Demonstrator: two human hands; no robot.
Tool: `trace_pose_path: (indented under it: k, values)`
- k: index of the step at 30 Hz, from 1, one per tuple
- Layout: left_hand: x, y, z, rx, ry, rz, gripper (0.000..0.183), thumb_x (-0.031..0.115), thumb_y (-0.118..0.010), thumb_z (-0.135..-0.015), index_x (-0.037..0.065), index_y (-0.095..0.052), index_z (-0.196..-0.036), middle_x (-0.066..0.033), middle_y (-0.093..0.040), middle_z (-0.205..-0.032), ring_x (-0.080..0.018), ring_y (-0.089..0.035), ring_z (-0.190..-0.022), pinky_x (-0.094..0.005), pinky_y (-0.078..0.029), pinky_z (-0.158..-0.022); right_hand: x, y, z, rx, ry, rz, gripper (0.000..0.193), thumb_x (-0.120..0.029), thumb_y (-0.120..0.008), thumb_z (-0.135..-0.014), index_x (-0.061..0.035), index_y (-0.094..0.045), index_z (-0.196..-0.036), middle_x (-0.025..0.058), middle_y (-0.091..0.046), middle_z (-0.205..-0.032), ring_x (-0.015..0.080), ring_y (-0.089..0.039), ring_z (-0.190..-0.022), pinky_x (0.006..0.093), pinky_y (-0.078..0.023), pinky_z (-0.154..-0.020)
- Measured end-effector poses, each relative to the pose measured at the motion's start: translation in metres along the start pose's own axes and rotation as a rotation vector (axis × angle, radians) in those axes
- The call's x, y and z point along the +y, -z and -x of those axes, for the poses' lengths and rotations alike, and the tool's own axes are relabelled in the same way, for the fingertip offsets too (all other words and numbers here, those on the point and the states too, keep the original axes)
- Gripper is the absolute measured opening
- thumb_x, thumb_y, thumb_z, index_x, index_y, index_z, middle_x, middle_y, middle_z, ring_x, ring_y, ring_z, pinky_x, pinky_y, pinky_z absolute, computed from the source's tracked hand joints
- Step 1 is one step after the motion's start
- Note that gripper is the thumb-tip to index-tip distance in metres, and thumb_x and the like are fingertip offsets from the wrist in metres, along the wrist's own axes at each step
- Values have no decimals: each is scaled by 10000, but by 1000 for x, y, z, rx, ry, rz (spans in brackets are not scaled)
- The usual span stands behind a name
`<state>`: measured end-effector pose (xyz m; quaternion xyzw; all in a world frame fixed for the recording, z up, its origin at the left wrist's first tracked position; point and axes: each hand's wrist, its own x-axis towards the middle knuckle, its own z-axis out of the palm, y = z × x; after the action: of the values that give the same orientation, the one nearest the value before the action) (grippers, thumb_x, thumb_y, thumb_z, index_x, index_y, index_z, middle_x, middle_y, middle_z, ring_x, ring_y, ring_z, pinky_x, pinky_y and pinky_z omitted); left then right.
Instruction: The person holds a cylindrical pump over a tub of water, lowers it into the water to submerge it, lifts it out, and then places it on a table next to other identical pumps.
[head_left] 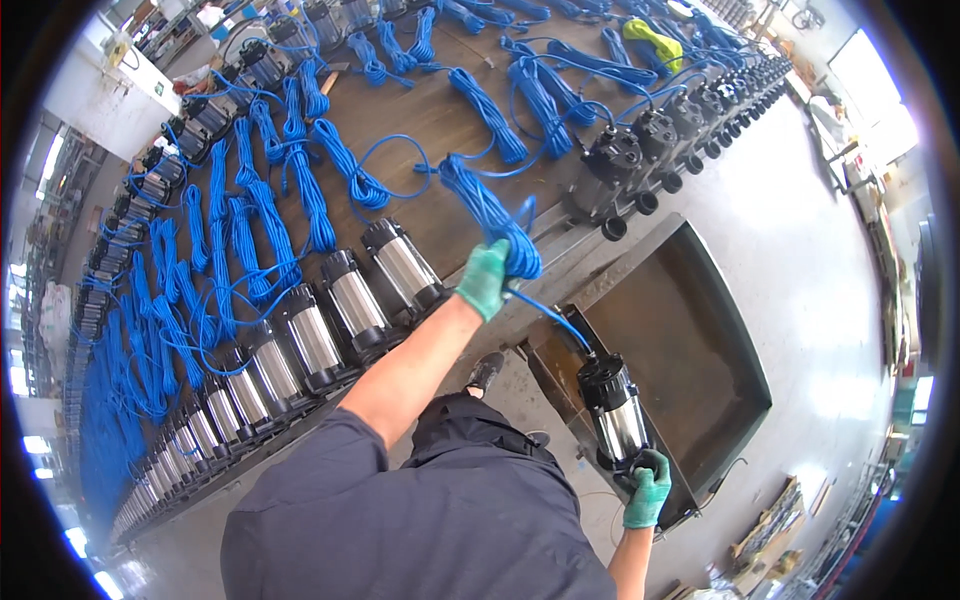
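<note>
My left hand (486,278), in a green glove, is closed round the lower end of a bundle of blue cable (488,215) above the near edge of the table. From that bundle a single blue strand runs down to the black top of a submersible pump (616,412) with a shiny steel body. My right hand (648,488), also gloved in green, grips the pump's lower end and holds it tilted beside a water tank (725,345). The fingers of the right hand are partly hidden behind the pump's base.
Several steel-bodied pumps (315,335) line the table's near left edge, and black pumps (612,165) stand along its right edge. Coiled blue cables (300,190) cover much of the brown tabletop (430,110). A yellow-green cable bundle (652,45) lies at the far right.
</note>
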<state>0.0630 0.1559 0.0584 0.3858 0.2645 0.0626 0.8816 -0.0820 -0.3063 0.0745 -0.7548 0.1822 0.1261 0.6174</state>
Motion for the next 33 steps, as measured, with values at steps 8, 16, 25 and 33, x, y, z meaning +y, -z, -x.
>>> trace_pose_path:
  k: [8, 16, 25, 33]
  values:
    - [140, 29, 55, -205, -724, -188, 575, 473, -834, -840, 50, -638, -1176, 8, -691, -992, -129, -663, -882, -297, -539, -811, -117, -169, -31, -333, -11, -196, 314, -32, -597, -871, -19, -614, -1184, 59, -628, -1060, 123, -627, -899, 271, -559, -798]
    - [258, 75, 46, 17, -1175, -667, 538, 368, -790, -919, 36, -553, -1270, 3, -646, -1078, -110, -590, -962, -292, -490, -920, -141, -352, -89, -461, -129, -152, 272, -128, -678, -925, -90, -615, -1187, 23, -657, -962, 130, -673, -793, 291, -578, -643]
    - [265, 108, -9, 448, -942, -968, 376, 24, -724, -836, 16, -553, -1171, -93, -686, -1014, -224, -668, -899, -370, -530, -874, -140, -389, -115, -638, -97, 254, 567, -401, -702, -973, -80, -533, -1409, 79, -674, -1003, 124, -644, -745, 292, -549, -626]
    - [176, 165, -106, 314, -223, -1569, 484, 409, -686, -897, 58, -683, -1231, -251, -687, -1243, -408, -644, -1183, -465, -508, -1001, -117, -254, -103, -527, -219, 36, 512, -293, -524, -1079, -65, -395, -1519, 161, -679, -1178, 249, -713, -894, 368, -607, -761]
